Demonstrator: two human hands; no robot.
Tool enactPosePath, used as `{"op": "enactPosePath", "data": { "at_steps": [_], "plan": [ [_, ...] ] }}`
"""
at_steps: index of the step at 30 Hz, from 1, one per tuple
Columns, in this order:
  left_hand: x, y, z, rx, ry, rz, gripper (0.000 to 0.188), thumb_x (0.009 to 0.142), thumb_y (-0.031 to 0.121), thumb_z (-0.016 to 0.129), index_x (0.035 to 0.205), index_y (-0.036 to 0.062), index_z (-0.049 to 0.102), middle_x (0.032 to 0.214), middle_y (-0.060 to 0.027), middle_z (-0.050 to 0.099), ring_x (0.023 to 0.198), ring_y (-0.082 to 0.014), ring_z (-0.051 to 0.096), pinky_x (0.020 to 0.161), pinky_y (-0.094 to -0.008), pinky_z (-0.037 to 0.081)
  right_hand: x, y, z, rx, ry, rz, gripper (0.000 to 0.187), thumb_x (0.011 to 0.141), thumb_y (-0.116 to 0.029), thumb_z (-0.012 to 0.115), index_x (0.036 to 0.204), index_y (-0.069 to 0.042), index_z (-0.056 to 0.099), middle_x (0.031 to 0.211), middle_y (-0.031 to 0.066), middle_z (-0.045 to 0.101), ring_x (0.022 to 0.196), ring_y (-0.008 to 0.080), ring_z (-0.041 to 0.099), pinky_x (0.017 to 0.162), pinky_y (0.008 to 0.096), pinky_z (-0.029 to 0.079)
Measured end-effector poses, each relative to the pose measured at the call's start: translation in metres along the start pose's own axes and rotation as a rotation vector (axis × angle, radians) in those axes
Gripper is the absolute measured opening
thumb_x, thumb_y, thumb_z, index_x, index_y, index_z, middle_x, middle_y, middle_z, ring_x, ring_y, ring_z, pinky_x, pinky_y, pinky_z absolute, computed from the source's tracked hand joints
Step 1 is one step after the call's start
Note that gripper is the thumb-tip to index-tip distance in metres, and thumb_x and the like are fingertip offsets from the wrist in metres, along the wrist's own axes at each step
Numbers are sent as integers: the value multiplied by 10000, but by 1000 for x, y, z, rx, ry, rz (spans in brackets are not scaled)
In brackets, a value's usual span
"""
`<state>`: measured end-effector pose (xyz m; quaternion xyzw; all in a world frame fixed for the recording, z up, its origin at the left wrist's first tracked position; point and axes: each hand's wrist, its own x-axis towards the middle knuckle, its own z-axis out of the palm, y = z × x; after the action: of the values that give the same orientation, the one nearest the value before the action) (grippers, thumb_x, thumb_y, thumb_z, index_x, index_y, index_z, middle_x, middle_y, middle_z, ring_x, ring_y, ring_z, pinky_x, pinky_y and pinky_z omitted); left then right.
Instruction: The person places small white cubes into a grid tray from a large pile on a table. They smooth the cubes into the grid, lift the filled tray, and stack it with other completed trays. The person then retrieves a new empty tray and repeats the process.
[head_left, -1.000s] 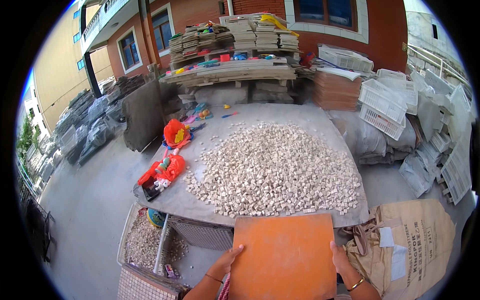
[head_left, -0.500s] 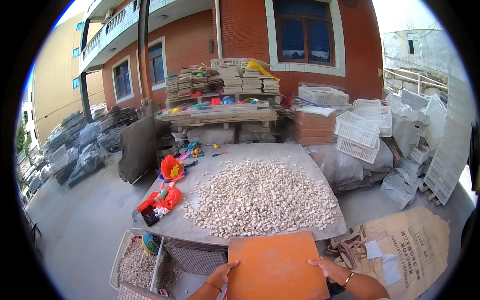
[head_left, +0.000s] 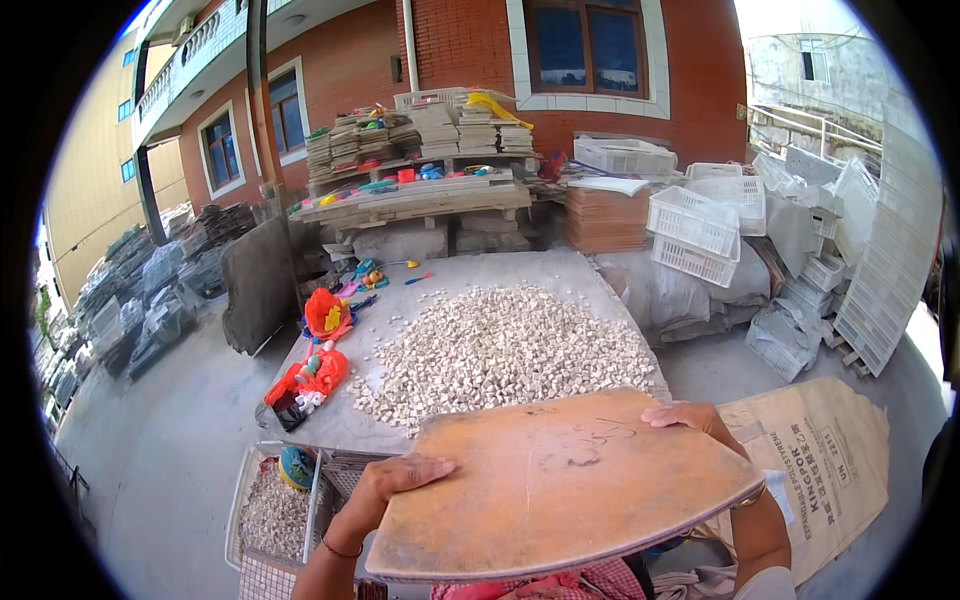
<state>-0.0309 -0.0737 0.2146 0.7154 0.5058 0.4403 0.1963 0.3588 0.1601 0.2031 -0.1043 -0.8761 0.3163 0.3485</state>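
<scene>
A flat orange-brown board (head_left: 560, 490), scuffed and scribbled on, is held up in front of me and tilted. My left hand (head_left: 405, 478) grips its left edge, fingers over the top face. On the right side my right hand (head_left: 690, 418) grips it in the same way, a bracelet on the wrist partly hidden. Behind the board spreads a heap of small whitish cubes (head_left: 510, 335) on a grey worktable (head_left: 480, 268). The board covers the table's near edge.
Red plastic bags (head_left: 322, 372) with small toys lie along the table's left side. At lower left, a white crate (head_left: 238, 505) holds cubes and a blue-green round thing (head_left: 296, 467). A beige sack (head_left: 840, 440) lies at right; white crates (head_left: 695, 225) stand behind it.
Both hands have lifted the board closer to me and tilted it. A more worn, marked face shows now instead of the plainer orange one. The view has shifted slightly right.
</scene>
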Motion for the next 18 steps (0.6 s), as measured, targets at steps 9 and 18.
{"op": "enactPosePath", "data": {
  "at_steps": [9,18],
  "plan": [
    [-80,-112,81,778,-152,213,487,857,143,467,1342,175,499,1331,-34,539,1174,-196,557,1002,-348,454,-99,99,104,-716,43,-100,258,832,-192,575,1065,-188,686,1102,26,672,1072,172,624,1018,482,379],
    [-84,-183,106,697,-133,116,487,872,129,462,1357,162,480,1330,-23,531,1203,-202,531,1026,-354,433,-105,140,145,-701,99,69,262,812,-124,572,1038,-178,693,1088,17,670,1047,196,626,1021,464,374]
  ]
}}
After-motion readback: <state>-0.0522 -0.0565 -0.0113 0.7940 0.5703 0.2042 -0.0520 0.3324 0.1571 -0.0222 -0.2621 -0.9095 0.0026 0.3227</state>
